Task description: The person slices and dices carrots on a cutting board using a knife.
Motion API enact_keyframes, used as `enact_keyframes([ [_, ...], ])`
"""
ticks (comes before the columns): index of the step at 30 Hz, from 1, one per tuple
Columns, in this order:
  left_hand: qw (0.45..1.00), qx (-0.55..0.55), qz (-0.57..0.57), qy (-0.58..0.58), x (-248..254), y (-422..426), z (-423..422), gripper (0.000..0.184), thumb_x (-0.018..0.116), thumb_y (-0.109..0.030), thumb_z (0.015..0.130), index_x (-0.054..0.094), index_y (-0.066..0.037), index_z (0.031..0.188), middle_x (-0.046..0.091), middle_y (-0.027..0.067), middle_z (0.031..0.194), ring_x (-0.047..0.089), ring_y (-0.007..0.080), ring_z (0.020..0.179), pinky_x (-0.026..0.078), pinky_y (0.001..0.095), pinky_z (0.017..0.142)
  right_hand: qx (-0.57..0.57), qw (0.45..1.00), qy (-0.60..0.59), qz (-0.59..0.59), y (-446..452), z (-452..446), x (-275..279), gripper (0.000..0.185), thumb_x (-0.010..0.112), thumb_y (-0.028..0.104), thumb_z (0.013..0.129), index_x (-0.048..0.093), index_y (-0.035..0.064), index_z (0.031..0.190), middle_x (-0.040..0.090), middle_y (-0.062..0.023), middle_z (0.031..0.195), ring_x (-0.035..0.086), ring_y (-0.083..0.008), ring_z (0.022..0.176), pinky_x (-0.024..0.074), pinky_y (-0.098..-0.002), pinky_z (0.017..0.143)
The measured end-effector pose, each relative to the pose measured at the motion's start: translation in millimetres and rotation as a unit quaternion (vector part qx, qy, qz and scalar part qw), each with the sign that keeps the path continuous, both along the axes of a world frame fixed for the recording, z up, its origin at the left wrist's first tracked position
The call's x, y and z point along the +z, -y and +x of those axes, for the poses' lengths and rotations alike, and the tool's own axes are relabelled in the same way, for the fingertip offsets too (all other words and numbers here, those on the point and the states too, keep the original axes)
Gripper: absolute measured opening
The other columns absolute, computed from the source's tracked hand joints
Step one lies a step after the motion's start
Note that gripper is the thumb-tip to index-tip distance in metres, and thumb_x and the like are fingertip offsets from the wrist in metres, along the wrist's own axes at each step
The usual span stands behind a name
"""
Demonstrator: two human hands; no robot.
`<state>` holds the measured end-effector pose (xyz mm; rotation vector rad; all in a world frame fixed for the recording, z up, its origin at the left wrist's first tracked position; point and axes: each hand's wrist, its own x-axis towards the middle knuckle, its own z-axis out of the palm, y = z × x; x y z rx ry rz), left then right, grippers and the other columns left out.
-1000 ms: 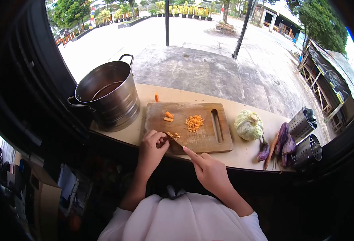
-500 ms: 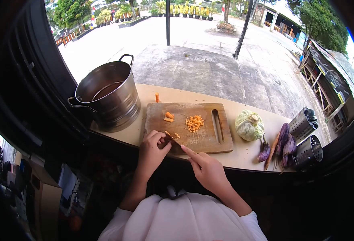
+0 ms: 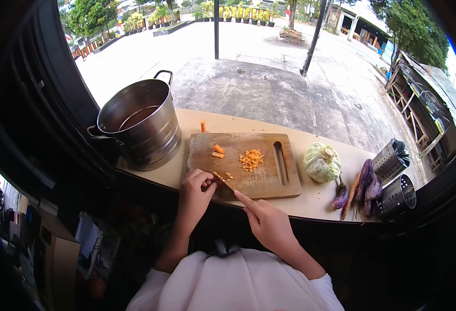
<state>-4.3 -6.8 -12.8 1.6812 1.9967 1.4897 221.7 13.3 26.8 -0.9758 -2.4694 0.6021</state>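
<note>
My right hand (image 3: 267, 217) is closed round a knife (image 3: 227, 183), forefinger stretched along the back of the blade. The blade slants toward my left hand (image 3: 196, 191), whose curled fingers press a carrot piece (image 3: 217, 175) at the near left of the wooden cutting board (image 3: 259, 187); the fingers mostly hide that piece. Small carrot bits (image 3: 229, 175) lie beside the blade. Farther up the board are a heap of diced carrot (image 3: 251, 160) and a few carrot chunks (image 3: 218, 151).
A large steel pot (image 3: 141, 124) stands left of the board. A carrot stub (image 3: 203, 126) is behind it. To the right are a cabbage (image 3: 321, 162), purple eggplants (image 3: 364, 181), a whole carrot (image 3: 350, 201) and perforated steel holders (image 3: 397, 193). The counter (image 3: 310, 207) ends close to my body.
The knife and my right hand have shifted very slightly. My left thumb has drawn in a little toward its fingers. The other items stay where they were.
</note>
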Motion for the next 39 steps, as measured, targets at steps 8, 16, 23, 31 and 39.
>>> enact_keyframes([
  [8,1.000,-0.006,-0.001,-0.013,0,1,-1,0.014,0.080,-0.001,0.082,0.069,-0.001,0.090,0.062,0.0085,0.081,0.061,0.0222,0.071,0.051,0.0350,0.068,0.001,1.000,0.008,0.030,-9,-12,-5,0.053,0.059,0.016,0.101,0.053,0.0280,0.152,0.061,-0.0115,0.083,0.064,-0.0322,0.065,0.0538,-0.0436,0.060],
  [16,0.999,-0.039,-0.014,0.016,6,6,-5,0.012,0.076,0.002,0.086,0.071,0.002,0.097,0.064,0.0093,0.088,0.064,0.0191,0.076,0.052,0.0316,0.071,-0.008,1.000,0.008,-0.012,-2,-7,11,0.053,0.059,0.011,0.100,0.055,0.0263,0.151,0.062,-0.0135,0.080,0.065,-0.0324,0.072,0.0519,-0.0435,0.067],
  [23,0.998,-0.041,-0.034,0.028,8,6,-6,0.012,0.074,0.003,0.086,0.071,0.003,0.098,0.064,0.0087,0.089,0.064,0.0165,0.077,0.052,0.0293,0.072,-0.005,1.000,0.021,-0.015,0,-9,8,0.054,0.059,0.011,0.100,0.054,0.0264,0.152,0.061,-0.0135,0.079,0.064,-0.0324,0.071,0.0520,-0.0437,0.067],
  [31,0.999,-0.041,-0.018,0.018,6,5,-5,0.012,0.077,0.001,0.086,0.070,0.001,0.095,0.064,0.0097,0.089,0.065,0.0203,0.076,0.054,0.0322,0.071,0.006,0.999,-0.014,-0.035,-10,-11,5,0.052,0.056,0.011,0.102,0.053,0.0241,0.152,0.066,-0.0164,0.085,0.066,-0.0354,0.077,0.0520,-0.0445,0.072],
  [39,0.998,-0.044,-0.035,0.017,7,5,-10,0.013,0.077,0.001,0.086,0.070,0.001,0.096,0.063,0.0095,0.090,0.067,0.0196,0.078,0.055,0.0315,0.072,-0.011,0.998,0.043,-0.048,0,-14,18,0.053,0.057,0.009,0.101,0.053,0.0247,0.152,0.065,-0.0168,0.086,0.065,-0.0354,0.077,0.0514,-0.0445,0.072],
])
